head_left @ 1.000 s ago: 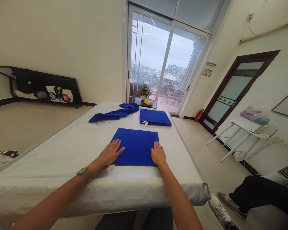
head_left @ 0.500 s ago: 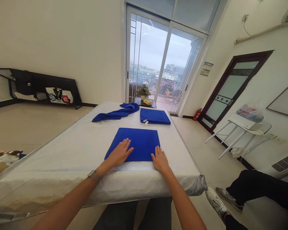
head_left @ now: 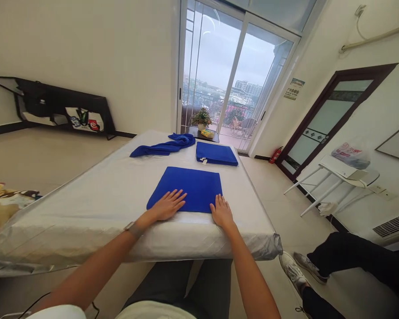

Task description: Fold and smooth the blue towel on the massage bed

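Note:
A folded blue towel lies flat near the front edge of the plastic-covered mattress. On its near left part rests my left hand, palm down with the fingers spread. My right hand lies flat at the near right corner, fingers stretched out over the edge of the cloth. Farther back on the right sits a folded blue stack with a white tag on its near side. To the left of that stack, a crumpled blue towel stretches across the mattress.
Another person's legs in black trousers reach in at lower right. A white chair with a plastic bag stands along the right wall. Beyond the mattress, a small table bears a potted plant. Patterned cloth lies at left.
The view has tilted a little downward. My left hand has slid slightly toward the near edge of the towel and turned more sideways; my right hand stays at the corner.

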A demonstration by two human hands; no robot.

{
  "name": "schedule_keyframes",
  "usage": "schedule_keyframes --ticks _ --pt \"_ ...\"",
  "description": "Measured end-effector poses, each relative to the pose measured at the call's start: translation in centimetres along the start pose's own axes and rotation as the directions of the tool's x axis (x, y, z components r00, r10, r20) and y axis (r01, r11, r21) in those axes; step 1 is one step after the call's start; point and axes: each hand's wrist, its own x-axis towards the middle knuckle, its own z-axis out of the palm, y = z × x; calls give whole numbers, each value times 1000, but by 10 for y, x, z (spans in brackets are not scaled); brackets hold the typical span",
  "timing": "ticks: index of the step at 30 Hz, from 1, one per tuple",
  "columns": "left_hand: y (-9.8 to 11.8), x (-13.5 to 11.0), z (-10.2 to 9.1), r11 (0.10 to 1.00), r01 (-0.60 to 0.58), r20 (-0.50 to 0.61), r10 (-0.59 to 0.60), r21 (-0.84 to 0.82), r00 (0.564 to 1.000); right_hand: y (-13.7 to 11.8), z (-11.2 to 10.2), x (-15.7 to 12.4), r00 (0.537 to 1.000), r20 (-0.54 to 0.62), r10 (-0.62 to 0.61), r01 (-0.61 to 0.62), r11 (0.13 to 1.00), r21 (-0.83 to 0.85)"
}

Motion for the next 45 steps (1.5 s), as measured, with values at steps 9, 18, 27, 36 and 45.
schedule_keyframes --ticks 9,18,27,36,45 --pt "-48 -103 -57 946 116 -27 -130 -301 991 16 -23 -29 946 -254 -201 218 975 41" --pt "-59 -80 -43 965 62 -124 -97 -256 988 41 -38 -39 936 -155 -315 313 949 -36" --pt "-64 -92 -23 970 90 -261 -149 -225 954 46 -17 -32 817 -357 -453 380 888 -259" --pt "-56 -91 -29 964 63 -251 -130 -259 959 33 -38 -31 724 -559 -405 342 914 -219" --pt "-24 -87 -28 970 229 -314 -243 -82 918 26 -46 -32 629 -668 -399 508 860 -35"
